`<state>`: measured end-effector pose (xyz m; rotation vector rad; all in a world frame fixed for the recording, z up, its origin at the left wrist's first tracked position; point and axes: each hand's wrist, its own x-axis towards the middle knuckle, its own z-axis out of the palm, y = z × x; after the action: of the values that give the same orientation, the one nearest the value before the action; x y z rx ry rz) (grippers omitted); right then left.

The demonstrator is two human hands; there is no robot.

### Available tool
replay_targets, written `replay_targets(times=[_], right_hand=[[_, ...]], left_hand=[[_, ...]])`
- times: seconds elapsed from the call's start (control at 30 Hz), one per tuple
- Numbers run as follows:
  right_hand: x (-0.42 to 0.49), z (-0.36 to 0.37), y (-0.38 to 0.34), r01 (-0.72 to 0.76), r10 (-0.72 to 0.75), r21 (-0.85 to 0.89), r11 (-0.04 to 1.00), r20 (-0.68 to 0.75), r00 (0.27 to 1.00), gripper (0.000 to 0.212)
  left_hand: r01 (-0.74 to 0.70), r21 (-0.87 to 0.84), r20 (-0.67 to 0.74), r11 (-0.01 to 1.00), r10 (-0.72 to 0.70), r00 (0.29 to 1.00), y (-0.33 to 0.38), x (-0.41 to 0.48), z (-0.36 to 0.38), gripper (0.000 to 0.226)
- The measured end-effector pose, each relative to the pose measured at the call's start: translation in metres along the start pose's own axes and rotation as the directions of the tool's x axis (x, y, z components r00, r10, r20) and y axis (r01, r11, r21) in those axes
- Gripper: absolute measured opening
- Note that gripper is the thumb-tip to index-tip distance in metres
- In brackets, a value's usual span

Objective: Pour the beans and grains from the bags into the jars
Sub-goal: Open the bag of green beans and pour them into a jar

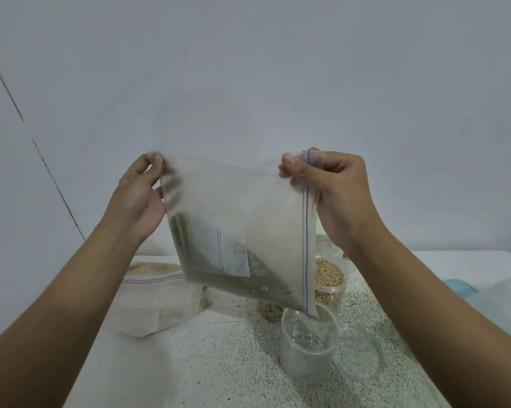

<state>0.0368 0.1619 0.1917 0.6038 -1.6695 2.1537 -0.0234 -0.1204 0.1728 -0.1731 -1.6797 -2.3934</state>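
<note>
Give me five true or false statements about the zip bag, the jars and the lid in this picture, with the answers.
1. The left hand and right hand both pinch the clear plastic zip bag of dark green beans, held above the speckled table. True.
2. The bag's lowest corner points into the open clear plastic jar. True.
3. That jar is filled to the brim. False: it looks nearly empty.
4. The round clear lid is on that jar. False: it lies on the table, right of the jar.
5. The jar of pale yellow beans stands behind the open jar. True.
</note>
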Motion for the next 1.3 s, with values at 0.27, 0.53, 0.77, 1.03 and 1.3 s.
replay_targets(times=[0.27, 0.53, 0.77, 1.03, 1.3], right_hand=[[-0.008, -0.010, 0.007, -0.054, 0.055, 0.058, 0.997, -0.011, 0.998, 0.011], [-0.013, -0.010, 0.008, -0.106, 0.116, 0.165, 0.981, -0.054, 0.992, 0.015], [-0.017, -0.014, 0.010, -0.129, 0.145, 0.204, 0.970, -0.067, 0.987, 0.005], [-0.023, -0.015, 0.011, -0.161, 0.185, 0.220, 0.962, -0.093, 0.978, 0.004], [-0.028, -0.016, 0.009, -0.171, 0.195, 0.215, 0.962, -0.097, 0.976, 0.006]], left_hand=[[0.010, 0.034, -0.021, 0.999, -0.009, 1.000, 0.002, -0.017, -0.002, 0.028], [-0.011, 0.052, -0.002, 0.999, 0.011, 1.000, 0.006, -0.028, 0.001, 0.026], [-0.020, 0.060, 0.012, 0.998, 0.019, 1.000, 0.011, -0.033, 0.002, 0.026], [-0.011, 0.080, 0.030, 0.997, 0.008, 1.000, 0.011, -0.036, 0.002, 0.027], [-0.002, 0.083, 0.040, 0.997, -0.001, 0.999, 0.011, -0.038, 0.002, 0.030]])
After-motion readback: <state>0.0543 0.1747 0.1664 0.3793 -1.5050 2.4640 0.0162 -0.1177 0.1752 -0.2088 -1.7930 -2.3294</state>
